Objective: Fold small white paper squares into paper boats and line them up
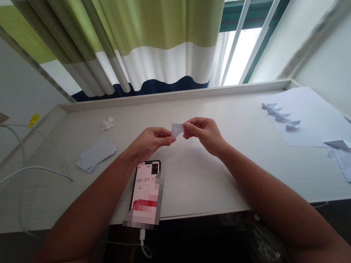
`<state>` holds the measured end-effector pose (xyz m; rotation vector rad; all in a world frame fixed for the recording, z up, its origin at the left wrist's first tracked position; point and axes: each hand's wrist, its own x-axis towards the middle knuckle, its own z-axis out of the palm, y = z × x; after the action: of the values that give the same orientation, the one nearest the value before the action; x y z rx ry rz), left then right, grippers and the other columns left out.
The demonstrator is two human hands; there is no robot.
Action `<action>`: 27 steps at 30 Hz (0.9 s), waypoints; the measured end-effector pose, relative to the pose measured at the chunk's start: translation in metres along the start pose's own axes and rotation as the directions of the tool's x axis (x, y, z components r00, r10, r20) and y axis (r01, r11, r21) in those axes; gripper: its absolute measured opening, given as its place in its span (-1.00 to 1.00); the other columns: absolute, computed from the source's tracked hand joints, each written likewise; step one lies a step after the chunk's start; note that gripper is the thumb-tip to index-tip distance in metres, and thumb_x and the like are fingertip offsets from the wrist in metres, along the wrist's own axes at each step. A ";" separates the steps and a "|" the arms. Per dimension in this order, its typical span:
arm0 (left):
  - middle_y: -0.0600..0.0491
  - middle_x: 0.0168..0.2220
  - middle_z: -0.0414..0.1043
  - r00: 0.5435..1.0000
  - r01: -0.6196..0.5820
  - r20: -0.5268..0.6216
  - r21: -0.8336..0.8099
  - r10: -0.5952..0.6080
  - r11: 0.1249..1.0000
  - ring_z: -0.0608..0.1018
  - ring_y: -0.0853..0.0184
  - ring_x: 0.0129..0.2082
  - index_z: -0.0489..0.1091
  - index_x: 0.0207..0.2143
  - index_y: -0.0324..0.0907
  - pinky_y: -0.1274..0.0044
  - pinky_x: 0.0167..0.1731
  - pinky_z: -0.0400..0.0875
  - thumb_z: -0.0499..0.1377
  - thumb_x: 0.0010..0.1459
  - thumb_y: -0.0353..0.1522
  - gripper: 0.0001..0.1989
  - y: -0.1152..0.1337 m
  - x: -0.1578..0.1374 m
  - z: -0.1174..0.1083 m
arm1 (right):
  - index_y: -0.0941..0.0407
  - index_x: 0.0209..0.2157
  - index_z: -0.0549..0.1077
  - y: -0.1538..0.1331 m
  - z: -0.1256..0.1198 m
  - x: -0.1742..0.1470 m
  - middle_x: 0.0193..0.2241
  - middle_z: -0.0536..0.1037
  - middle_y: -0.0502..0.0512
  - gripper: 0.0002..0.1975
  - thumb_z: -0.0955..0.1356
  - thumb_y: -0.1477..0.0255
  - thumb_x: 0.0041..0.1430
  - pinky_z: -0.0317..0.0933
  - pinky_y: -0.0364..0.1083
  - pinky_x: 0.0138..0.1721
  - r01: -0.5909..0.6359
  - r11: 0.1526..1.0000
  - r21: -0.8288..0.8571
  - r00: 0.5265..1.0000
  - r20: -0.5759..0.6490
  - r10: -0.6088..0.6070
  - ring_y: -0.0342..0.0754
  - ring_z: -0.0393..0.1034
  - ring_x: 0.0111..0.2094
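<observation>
Where left hand and right hand pinch: folded paper, held between them
Left fingers: closed on its lower corner
Right fingers: closed on its right edge
Phone: below the left fingers

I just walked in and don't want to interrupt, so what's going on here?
A person is holding a small folded paper between the fingertips of the left hand and right hand, above a white table. Off to the right, small folded paper shapes sit in a row on a large white sheet. A paper stack lies on the left, and a phone showing a digital time readout is near the left forearm.
</observation>
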<state>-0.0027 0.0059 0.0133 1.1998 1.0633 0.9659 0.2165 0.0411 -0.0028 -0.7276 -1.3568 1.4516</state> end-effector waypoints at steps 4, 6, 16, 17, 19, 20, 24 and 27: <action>0.06 -0.42 0.59 0.997 0.009 -0.071 0.018 -0.008 1.000 0.55 0.41 -0.38 0.63 -0.42 -0.20 0.49 -0.25 0.44 0.63 -0.22 -0.26 -0.65 -0.002 0.000 0.002 | 0.16 -0.38 0.64 -0.004 0.000 -0.001 -0.51 0.67 0.08 -0.45 0.67 -0.05 -0.06 0.55 -0.07 -0.30 0.001 1.000 -0.012 1.000 -0.018 -0.001 -0.09 0.58 -0.45; 0.06 -0.39 0.59 0.996 -0.024 -0.090 0.070 0.030 0.997 0.57 0.37 -0.37 0.62 -0.32 -0.20 0.46 -0.21 0.46 0.60 -0.16 -0.23 -0.62 -0.005 0.001 0.002 | 0.17 -0.39 0.63 -0.005 -0.001 -0.001 -0.52 0.68 0.10 -0.44 0.66 -0.06 -0.07 0.55 -0.07 -0.30 0.009 1.000 -0.029 1.000 -0.014 -0.009 -0.08 0.60 -0.46; -0.09 0.05 0.63 0.673 -0.534 0.111 0.757 0.731 0.377 0.64 0.10 0.08 0.45 -0.11 -0.11 0.22 0.06 0.56 0.46 0.21 -0.30 -0.71 -0.018 -0.004 0.016 | 0.17 -0.39 0.63 -0.001 0.008 -0.005 -0.50 0.67 0.09 -0.49 0.66 0.00 0.00 0.54 -0.08 -0.34 0.012 0.997 -0.072 0.998 -0.065 -0.016 -0.09 0.58 -0.46; -0.09 0.03 0.65 0.677 -0.537 0.115 0.753 0.727 0.380 0.66 0.12 0.04 0.46 -0.14 -0.12 0.24 0.03 0.57 0.44 0.25 -0.30 -0.77 -0.017 -0.004 0.016 | 0.17 -0.39 0.62 0.000 0.009 -0.006 -0.49 0.68 0.09 -0.50 0.65 0.00 0.02 0.54 -0.08 -0.34 0.029 0.997 -0.072 0.998 -0.055 -0.033 -0.09 0.58 -0.45; -0.09 0.00 0.67 0.704 -0.520 0.086 0.738 0.705 0.430 0.69 0.14 0.00 0.49 -0.19 -0.14 0.27 -0.01 0.59 0.42 0.28 -0.27 -0.80 -0.016 -0.005 0.017 | 0.16 -0.36 0.62 0.001 0.010 -0.006 -0.45 0.68 0.08 -0.51 0.64 0.00 0.05 0.53 -0.09 -0.34 0.065 0.995 -0.081 0.997 -0.032 -0.067 -0.09 0.59 -0.42; -0.10 0.01 0.68 0.722 -0.504 0.056 0.726 0.689 0.469 0.69 0.14 -0.01 0.50 -0.19 -0.14 0.28 -0.02 0.59 0.42 0.27 -0.26 -0.80 -0.015 -0.006 0.017 | 0.16 -0.34 0.62 0.001 0.010 -0.006 -0.44 0.69 0.08 -0.51 0.63 0.00 0.06 0.53 -0.09 -0.34 0.082 0.993 -0.087 0.996 -0.017 -0.083 -0.09 0.59 -0.41; -0.10 0.01 0.69 0.801 -0.440 -0.100 0.571 0.590 0.694 0.69 0.23 -0.15 0.51 -0.25 -0.15 0.35 -0.11 0.60 0.49 0.18 -0.21 -0.72 -0.013 -0.006 0.021 | 0.15 -0.16 0.64 0.003 0.007 -0.004 -0.38 0.68 0.06 -0.47 0.64 0.02 0.06 0.56 -0.06 -0.32 0.129 0.987 -0.096 0.990 0.064 -0.123 -0.07 0.61 -0.36; -0.10 -0.02 0.70 0.870 -0.410 -0.138 0.326 0.473 0.852 0.69 0.30 -0.26 0.50 -0.22 -0.17 0.39 -0.18 0.62 0.54 0.09 -0.21 -0.64 -0.012 -0.005 0.024 | 0.14 -0.11 0.65 0.004 0.004 -0.003 -0.39 0.67 0.03 -0.49 0.63 0.03 0.10 0.57 -0.04 -0.28 0.157 0.982 -0.106 0.984 0.105 -0.146 -0.08 0.59 -0.37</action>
<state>0.0193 -0.0054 0.0033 1.6606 1.1461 1.3575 0.2126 0.0375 -0.0066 -0.6180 -1.5459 1.3108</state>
